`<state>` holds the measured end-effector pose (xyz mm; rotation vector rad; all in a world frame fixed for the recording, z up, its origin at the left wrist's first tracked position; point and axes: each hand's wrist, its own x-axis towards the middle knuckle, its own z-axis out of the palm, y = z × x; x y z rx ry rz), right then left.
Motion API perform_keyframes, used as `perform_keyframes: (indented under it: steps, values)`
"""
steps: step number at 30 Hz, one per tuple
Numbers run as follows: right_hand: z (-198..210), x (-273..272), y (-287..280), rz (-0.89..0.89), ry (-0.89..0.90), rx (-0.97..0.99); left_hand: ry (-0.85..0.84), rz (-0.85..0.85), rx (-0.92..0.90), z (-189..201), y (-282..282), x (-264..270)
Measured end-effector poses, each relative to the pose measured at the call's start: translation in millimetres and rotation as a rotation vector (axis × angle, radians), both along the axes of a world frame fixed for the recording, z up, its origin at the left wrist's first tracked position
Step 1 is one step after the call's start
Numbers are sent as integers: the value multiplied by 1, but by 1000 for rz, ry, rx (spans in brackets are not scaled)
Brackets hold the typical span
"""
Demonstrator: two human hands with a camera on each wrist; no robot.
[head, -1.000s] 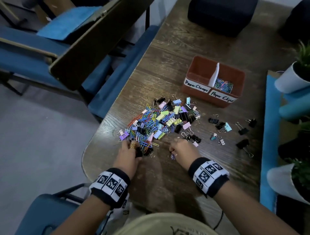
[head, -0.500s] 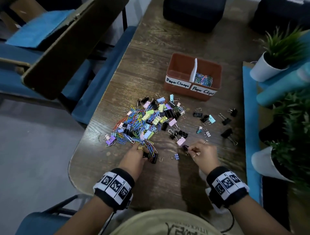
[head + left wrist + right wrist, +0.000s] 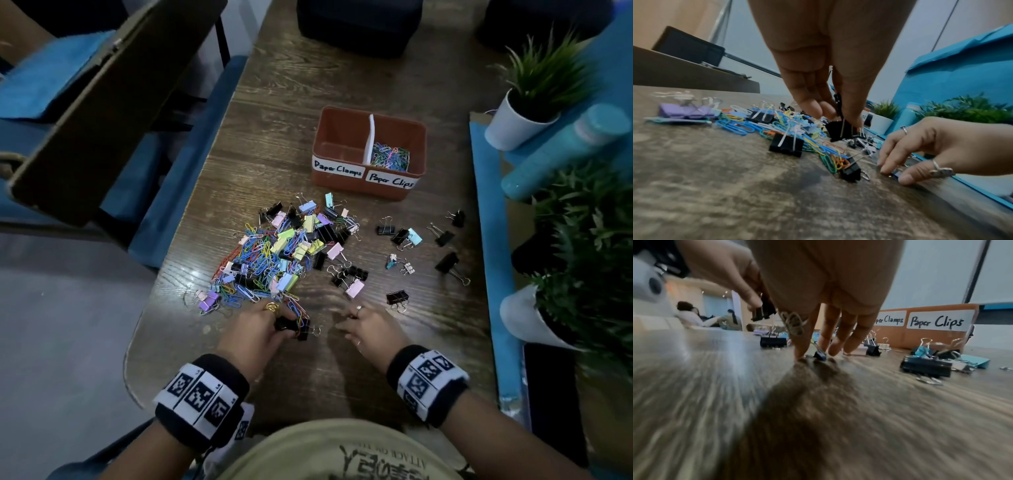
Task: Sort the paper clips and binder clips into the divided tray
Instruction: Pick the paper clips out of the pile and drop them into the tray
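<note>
A mixed pile of coloured paper clips and binder clips (image 3: 284, 253) lies mid-table, with the brown divided tray (image 3: 368, 186) beyond it. The tray's right half, labelled Paper Clips, holds paper clips (image 3: 390, 157); the left half, labelled Paper Clamps, looks bare. At the pile's near edge my left hand (image 3: 284, 322) (image 3: 838, 116) pinches a black binder clip (image 3: 840, 129) just above the table. To its right, my right hand (image 3: 342, 323) (image 3: 816, 353) has thumb and fingertips down on the table, pinching a small blue binder clip (image 3: 820, 354) (image 3: 895, 173).
Loose black and pastel binder clips (image 3: 445, 236) lie scattered right of the pile. Potted plants (image 3: 534, 102) and a teal bottle (image 3: 565, 147) stand along the blue strip at the right edge. A dark box (image 3: 356, 24) sits at the far end. Chairs stand to the left.
My right hand reached right to a black binder clip, then came back left onto the small blue clip. The left hand stayed at the pile's near edge with its black clip.
</note>
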<state>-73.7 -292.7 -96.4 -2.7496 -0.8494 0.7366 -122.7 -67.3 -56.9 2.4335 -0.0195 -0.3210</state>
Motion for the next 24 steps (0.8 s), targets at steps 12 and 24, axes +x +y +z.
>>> perform_keyframes:
  steps: [12, 24]
  values:
    - [22, -1, -71, -469, -219, 49, 207, -307, 0, -8, -92, 64]
    - [16, 2, 19, 84, -22, 338, 31, 105, 243, -24, 48, 4]
